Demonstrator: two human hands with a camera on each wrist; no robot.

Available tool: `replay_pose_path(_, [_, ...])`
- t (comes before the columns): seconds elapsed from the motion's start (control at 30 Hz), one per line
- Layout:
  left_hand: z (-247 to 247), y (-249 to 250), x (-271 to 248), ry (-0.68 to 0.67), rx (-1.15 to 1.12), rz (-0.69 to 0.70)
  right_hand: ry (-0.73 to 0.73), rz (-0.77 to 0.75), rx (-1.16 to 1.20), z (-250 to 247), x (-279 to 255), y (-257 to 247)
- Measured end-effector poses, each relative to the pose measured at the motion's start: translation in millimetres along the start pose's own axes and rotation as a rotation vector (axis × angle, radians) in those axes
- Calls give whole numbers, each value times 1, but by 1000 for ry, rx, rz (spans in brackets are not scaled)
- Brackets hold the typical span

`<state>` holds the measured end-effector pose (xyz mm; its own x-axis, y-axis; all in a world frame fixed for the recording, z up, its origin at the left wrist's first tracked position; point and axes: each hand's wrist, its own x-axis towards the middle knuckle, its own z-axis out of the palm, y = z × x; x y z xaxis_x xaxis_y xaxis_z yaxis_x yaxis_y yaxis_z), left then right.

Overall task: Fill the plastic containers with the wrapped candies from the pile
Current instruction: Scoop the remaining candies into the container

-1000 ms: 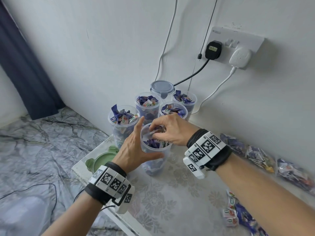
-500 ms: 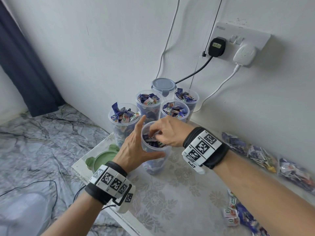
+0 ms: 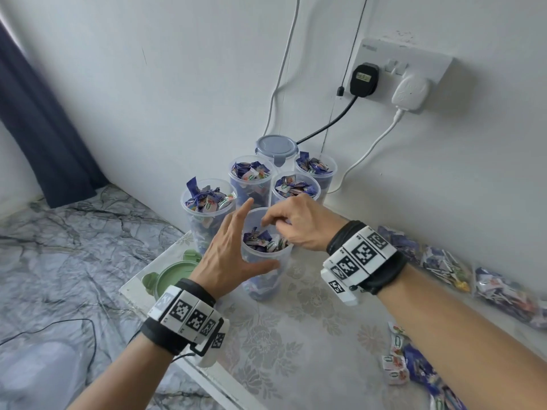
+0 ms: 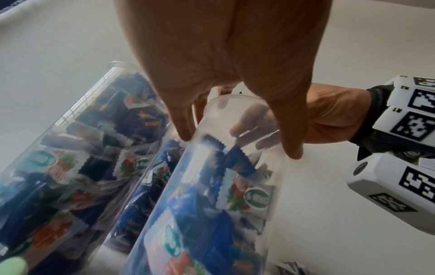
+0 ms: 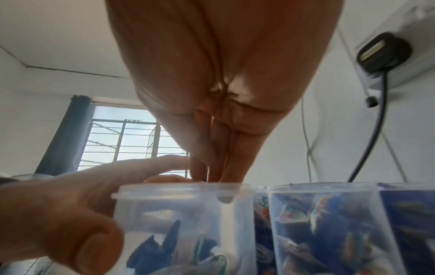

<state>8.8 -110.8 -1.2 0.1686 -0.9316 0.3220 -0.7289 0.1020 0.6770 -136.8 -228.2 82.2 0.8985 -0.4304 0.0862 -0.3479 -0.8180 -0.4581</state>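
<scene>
A clear plastic container (image 3: 266, 279) stands at the front of the table, part full of blue and white wrapped candies (image 3: 262, 241). My left hand (image 3: 231, 255) holds it from the left, thumb across its front wall and index finger raised past the rim. The left wrist view shows the same container (image 4: 223, 204) between my fingers (image 4: 183, 128) and thumb. My right hand (image 3: 284, 223) hovers just above the rim, fingers bunched and pointing down, with no candy in them. From the right wrist, those fingertips (image 5: 200, 171) sit right over the container's rim (image 5: 183, 191).
Several filled containers (image 3: 207, 208) (image 3: 250, 176) (image 3: 296, 187) stand behind, plus a lidded one (image 3: 276, 149) at the wall. A green lid (image 3: 174, 279) lies near the table's left edge. Loose candies (image 3: 396, 368) and candy bags (image 3: 444, 261) lie at the right. Cables hang from a wall socket (image 3: 399, 72).
My right hand has drawn its fingers up out of the front container, leaving the candies inside. The left hand has stayed around the container.
</scene>
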Motion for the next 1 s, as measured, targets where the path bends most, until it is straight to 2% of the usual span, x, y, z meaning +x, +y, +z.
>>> replay_pose_path(0.13, [4,13,-1,32,180,118,241,-9,58,-10,-29,14])
replay_pose_path(0.2, [9,26,0,45,235,155,309,27,66,-14,-48,24])
replay_pose_path(0.33, [27,52,2,110,353,195,305,163,31,-18,-95,49])
replay_pose_path(0.4, [40,64,3,128,339,234,273,250,31,-17,-122,62])
replay_pose_path(0.5, [64,83,3,77,263,292,210,380,16,-16,-165,79])
replay_pose_path(0.63, [106,100,0,-77,193,349,121,571,-6,-11,-221,108])
replay_pose_path(0.83, [179,114,-2,-497,120,380,7,795,-40,5,-288,153])
replay_pose_path(1.0, [226,130,-9,-839,292,299,-156,814,-90,29,-326,163])
